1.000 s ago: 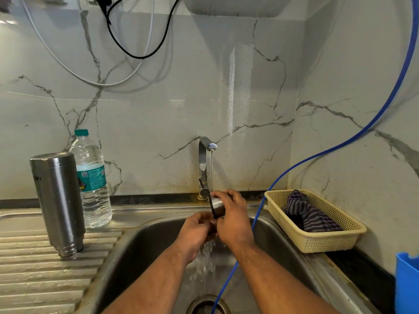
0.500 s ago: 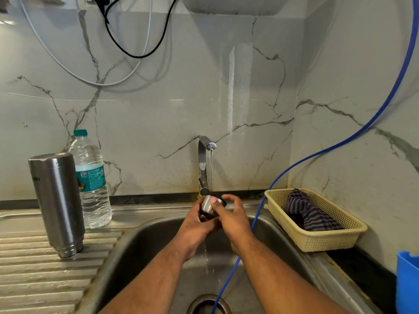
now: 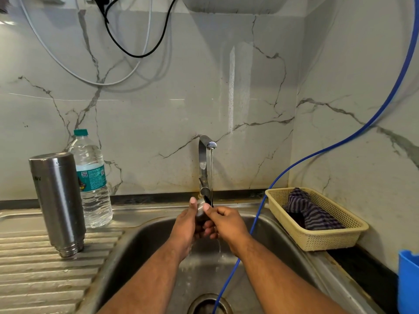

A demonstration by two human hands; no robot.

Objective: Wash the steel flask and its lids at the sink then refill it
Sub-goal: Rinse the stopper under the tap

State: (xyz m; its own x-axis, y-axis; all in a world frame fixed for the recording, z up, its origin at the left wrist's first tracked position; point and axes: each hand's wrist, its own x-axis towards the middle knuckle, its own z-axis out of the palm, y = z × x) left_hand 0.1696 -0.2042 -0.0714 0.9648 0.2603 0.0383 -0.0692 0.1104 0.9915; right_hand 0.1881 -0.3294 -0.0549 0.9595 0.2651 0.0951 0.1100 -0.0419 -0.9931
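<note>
a small round brushed-steel lid (image 3: 200,209) is held between both hands over the basin of the stainless steel sink (image 3: 145,236), directly below the outlet of the curved chrome tap (image 3: 203,164). the thin stream of water meets the lid's far right edge and runs off below the hands. the left hand (image 3: 184,226) is curled round the lid from the left, with its thumb raised against the rim. the right hand (image 3: 227,223) pinches the lid from the right, thumb on top and fingers tucked under. which way the lid's open side faces cannot be told, since the fingers hide most of it. the lid looks smooth, wet and likely slippery, so a firm grip is judged necessary while it is turned under the stream. the tall cylindrical steel flask (image 3: 57,200) is stood well to the left of the left hand, so that hand is the nearer one for a reach to it. its long axis is upright and its threaded mouth is down on the ribbed draining board. a clear plastic water bottle with a green cap (image 3: 93,177) is set just behind the flask. a thin blue hose (image 3: 256,220) is draped past the right wrist into the basin. a cream plastic mesh basket (image 3: 322,239) holding a dark striped cloth (image 3: 310,211) lies to the right of the right hand.
</note>
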